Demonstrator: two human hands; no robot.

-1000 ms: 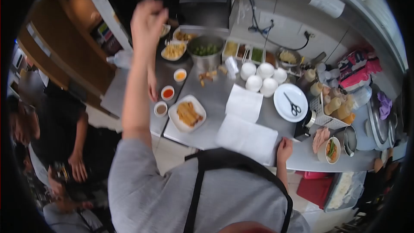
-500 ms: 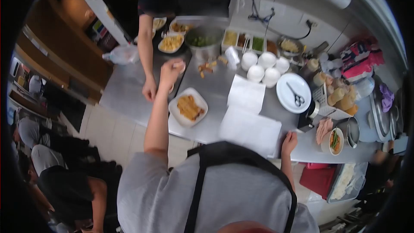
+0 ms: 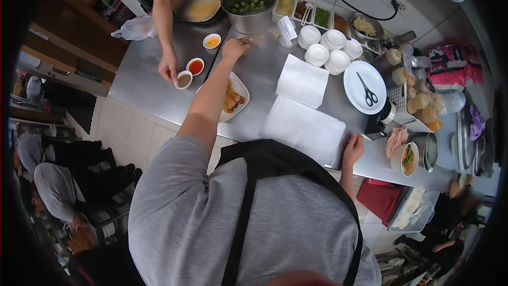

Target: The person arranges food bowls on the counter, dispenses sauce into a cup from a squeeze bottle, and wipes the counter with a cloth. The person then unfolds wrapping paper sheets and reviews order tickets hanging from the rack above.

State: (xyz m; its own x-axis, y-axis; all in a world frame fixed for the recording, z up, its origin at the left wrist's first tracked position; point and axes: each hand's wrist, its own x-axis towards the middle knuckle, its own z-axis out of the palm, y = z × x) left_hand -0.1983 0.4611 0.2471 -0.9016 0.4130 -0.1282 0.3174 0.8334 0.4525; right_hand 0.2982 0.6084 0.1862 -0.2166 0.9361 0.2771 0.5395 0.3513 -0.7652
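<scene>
My left hand (image 3: 233, 48) reaches over the steel counter with its fingers closed at a blurred brown item (image 3: 250, 41), beside the steel pot of green pieces (image 3: 248, 8). Under my left forearm, partly hidden, lies a white plate with golden rolls (image 3: 232, 98). Three small sauce cups stand to the left: yellow (image 3: 212, 41), red (image 3: 195, 66) and brown (image 3: 183, 79). A co-worker's hand (image 3: 168, 66) touches the brown one. My right hand (image 3: 353, 149) is curled closed at the counter's front edge, next to white paper sheets (image 3: 302, 125); what it grips is hidden.
Stacked white cups (image 3: 318, 54) stand behind another paper sheet (image 3: 301, 80). A white plate holding scissors (image 3: 370, 95) is at the right, near a bottle basket (image 3: 407, 108) and a soup bowl (image 3: 406, 159). A large round yellowish dish (image 3: 196, 1) is at the back left.
My left hand has moved away from over the small cups, toward the brown item by the pot. The sauce cups now show. A large round dish now covers the back-left dishes. The camera view has shifted.
</scene>
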